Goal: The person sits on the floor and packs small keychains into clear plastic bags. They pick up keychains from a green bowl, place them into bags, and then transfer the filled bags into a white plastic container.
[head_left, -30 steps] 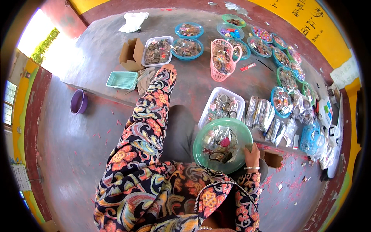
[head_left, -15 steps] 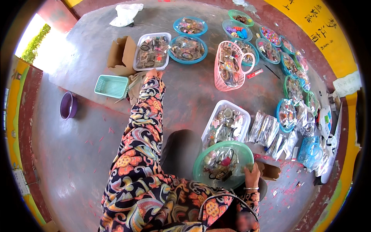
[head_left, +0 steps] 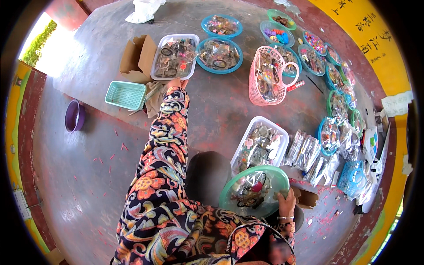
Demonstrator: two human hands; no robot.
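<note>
At the far left, a purple basin [head_left: 75,115] is seen on the floor, with a teal basket [head_left: 125,95] and a cardboard box [head_left: 137,57] set farther off. To their right, the left hand [head_left: 175,83] is stretched to the near edge of a white tray [head_left: 179,36] filled with clear packets; compared with a second ago, it has been shifted from the tray's near right corner toward the middle of that edge. Whether the rim is gripped or only touched cannot be told. Farther right, a green bowl [head_left: 277,179] of similar packets is held above the lap, now seen more edge-on. Its right rim is clamped by the right hand [head_left: 287,202]. The hands are kept well apart, so the bowl appears to be steadied by one hand alone.
</note>
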